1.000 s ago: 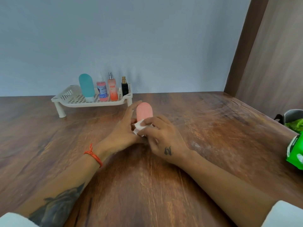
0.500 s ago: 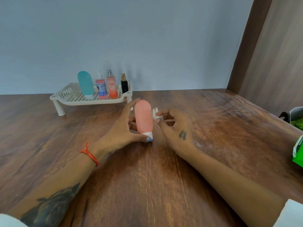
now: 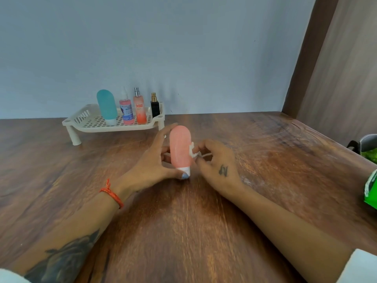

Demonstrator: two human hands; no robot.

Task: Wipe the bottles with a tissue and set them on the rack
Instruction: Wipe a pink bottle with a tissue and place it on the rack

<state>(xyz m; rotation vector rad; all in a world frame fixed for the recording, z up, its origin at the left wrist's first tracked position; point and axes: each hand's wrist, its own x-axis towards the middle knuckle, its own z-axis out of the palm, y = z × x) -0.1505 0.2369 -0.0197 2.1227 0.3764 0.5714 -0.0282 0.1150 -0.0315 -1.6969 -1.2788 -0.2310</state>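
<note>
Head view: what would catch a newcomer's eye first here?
The pink rounded plastic bottle stands cap-down mid-table, gripped by the left hand, while the right hand pinches a small white tissue against its side. Behind it, at the wall, a cream slotted plastic rack holds four upright bottles.

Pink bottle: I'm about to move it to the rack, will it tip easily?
Probably: the pink bottle is tall and stands on a narrow white cap. The left hand steadies it. Its rounded body looks smooth, maybe slippery.
</note>
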